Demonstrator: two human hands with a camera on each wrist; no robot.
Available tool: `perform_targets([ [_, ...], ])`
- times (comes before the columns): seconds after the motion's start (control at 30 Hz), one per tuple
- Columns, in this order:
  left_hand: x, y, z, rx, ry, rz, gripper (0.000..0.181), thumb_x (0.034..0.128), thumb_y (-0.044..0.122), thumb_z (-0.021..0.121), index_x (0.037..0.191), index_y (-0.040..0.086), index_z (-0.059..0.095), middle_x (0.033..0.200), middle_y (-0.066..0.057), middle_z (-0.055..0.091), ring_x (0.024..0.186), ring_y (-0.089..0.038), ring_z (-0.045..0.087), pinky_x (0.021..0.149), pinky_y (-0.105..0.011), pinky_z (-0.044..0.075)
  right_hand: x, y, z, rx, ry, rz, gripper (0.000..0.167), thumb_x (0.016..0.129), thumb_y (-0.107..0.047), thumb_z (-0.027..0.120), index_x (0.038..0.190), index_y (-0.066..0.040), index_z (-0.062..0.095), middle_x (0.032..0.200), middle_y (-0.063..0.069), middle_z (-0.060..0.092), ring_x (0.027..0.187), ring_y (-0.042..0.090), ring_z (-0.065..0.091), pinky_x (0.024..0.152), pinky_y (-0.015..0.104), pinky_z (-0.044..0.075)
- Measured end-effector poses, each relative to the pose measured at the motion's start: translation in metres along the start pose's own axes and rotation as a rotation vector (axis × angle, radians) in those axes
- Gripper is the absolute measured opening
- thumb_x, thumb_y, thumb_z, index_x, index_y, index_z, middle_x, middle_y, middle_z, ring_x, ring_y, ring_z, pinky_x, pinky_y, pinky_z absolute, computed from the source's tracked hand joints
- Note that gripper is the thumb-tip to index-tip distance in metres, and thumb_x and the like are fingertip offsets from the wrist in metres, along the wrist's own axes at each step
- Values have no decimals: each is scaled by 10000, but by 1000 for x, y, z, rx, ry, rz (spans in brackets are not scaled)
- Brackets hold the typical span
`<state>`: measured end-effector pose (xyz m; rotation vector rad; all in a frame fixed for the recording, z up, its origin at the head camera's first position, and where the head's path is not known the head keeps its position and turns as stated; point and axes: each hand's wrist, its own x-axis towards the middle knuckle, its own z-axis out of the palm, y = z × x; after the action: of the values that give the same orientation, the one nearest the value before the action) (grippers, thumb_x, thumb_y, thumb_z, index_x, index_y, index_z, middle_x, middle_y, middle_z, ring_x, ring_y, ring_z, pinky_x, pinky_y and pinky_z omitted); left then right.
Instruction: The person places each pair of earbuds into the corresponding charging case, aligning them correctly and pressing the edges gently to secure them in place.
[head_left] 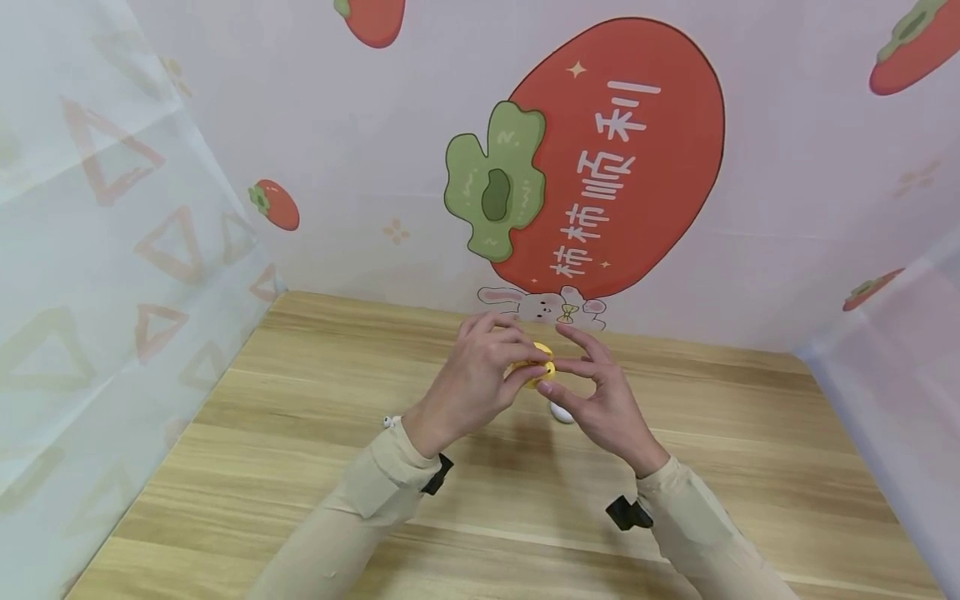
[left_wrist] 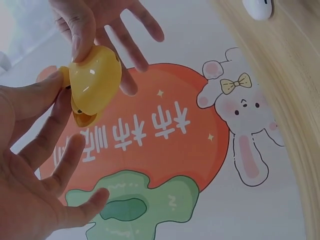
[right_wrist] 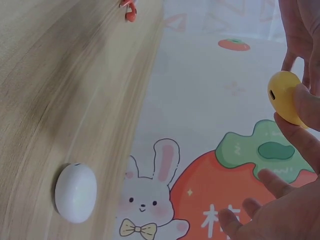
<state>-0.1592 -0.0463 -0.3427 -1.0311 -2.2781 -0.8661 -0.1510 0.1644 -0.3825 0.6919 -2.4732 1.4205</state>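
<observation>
A glossy yellow earbud case (head_left: pixel 538 377), rounded with a dark slot, is held up between the two hands. My right hand (head_left: pixel 607 404) grips it with thumb and fingertips, the other fingers spread. In the left wrist view the yellow case (left_wrist: pixel 95 80) has its lid ajar at the lower edge. My left hand (head_left: pixel 480 367) pinches a small yellow piece (left_wrist: pixel 65 76) at the case's side, like an earbud; whether it sits in the case I cannot tell. The right wrist view shows the case's slotted face, with my right hand (right_wrist: pixel 280 215) below it.
A white egg-shaped case (right_wrist: pixel 76 192) lies on the wooden table (head_left: pixel 487 533) beneath the hands. Small red earbuds (right_wrist: pixel 131 14) lie farther along the table in the right wrist view. A printed backdrop (head_left: pixel 360 150) with persimmons and a rabbit rises behind the table, with walls at both sides.
</observation>
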Motion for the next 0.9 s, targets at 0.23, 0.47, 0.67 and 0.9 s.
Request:
perform_targets([
  [0.23, 1, 5, 4, 63, 63, -42, 90, 840, 170, 850, 924, 151, 823, 874, 46, 740, 1078, -247, 593, 1016, -541, 381, 1, -2, 1, 1, 9, 1, 293, 863, -96, 816, 1153, -75, 778, 1555, 48, 431, 1463, 299, 296, 1063, 629, 316],
  [0.47, 1, 9, 5, 156, 53, -69, 60, 857, 204, 832, 894, 158, 821, 866, 52, 736, 1070, -225, 587, 1044, -557, 357, 2, -1, 3, 11, 20, 11, 289, 871, -75, 804, 1158, -56, 772, 1547, 79, 437, 1459, 332, 295, 1061, 661, 307],
  [0.67, 1, 3, -3, 65, 71, -54, 78, 843, 167, 839, 906, 130, 811, 887, 34, 737, 1054, -243, 578, 1010, -550, 380, 2, -2, 5, 11, 33, 35, 274, 879, -84, 800, 1150, -56, 775, 1548, 63, 436, 1461, 326, 293, 1059, 640, 321],
  [0.9, 0, -11, -14, -63, 130, -66, 126, 829, 112, 842, 945, 80, 806, 893, 2, 748, 971, -233, 580, 882, -442, 431, 2, -4, 7, 5, 48, 55, 256, 884, -98, 798, 1135, -47, 778, 1542, 66, 437, 1456, 325, 302, 1040, 622, 356],
])
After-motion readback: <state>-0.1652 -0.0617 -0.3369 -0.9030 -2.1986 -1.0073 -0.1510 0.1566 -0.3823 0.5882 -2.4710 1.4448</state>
